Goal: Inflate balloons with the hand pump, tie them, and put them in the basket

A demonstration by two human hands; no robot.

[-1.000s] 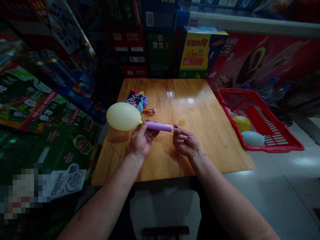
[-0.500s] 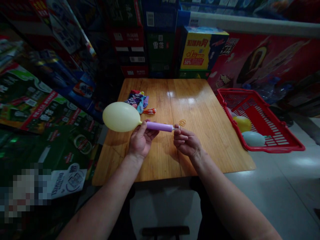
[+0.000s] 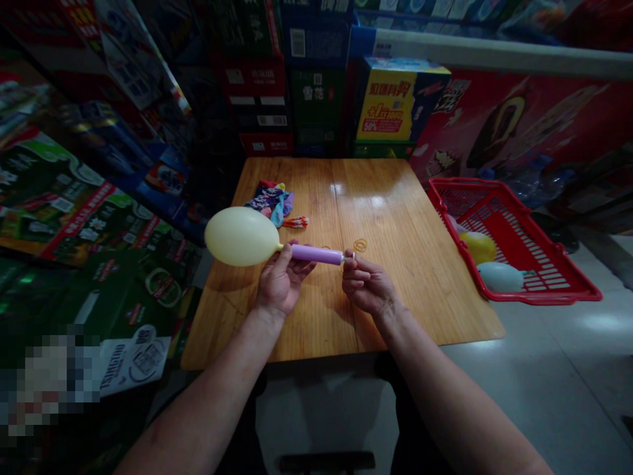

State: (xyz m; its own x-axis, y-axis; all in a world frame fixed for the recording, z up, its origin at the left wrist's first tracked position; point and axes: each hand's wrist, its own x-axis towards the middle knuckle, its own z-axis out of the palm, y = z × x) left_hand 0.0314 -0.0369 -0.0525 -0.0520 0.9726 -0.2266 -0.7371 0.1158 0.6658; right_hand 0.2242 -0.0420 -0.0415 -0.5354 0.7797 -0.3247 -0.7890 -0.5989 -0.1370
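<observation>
A purple balloon pump (image 3: 316, 254) lies level above the table between my hands. My left hand (image 3: 279, 277) grips its left end, thumb on top at the nozzle. On that nozzle sits an inflated pale yellow balloon (image 3: 242, 236), its neck at my left thumb. My right hand (image 3: 368, 282) pinches the white handle at the pump's right end, its plunger nearly all the way in. Behind the balloon lies a pile of uninflated balloons (image 3: 271, 201). Several rubber bands (image 3: 360, 245) rest on the table just beyond my right hand.
The wooden table (image 3: 386, 198) spans the middle. To its right stands a red basket (image 3: 544, 264) holding a yellow balloon (image 3: 479, 247) and a light blue balloon (image 3: 500, 277). Stacked cartons (image 3: 316, 99) line the back, with more beer boxes (image 3: 113, 277) on the left.
The plunger has gone slightly further into the pump as my right hand moved a little left. The balloon looks marginally bigger. The view has shifted slightly.
</observation>
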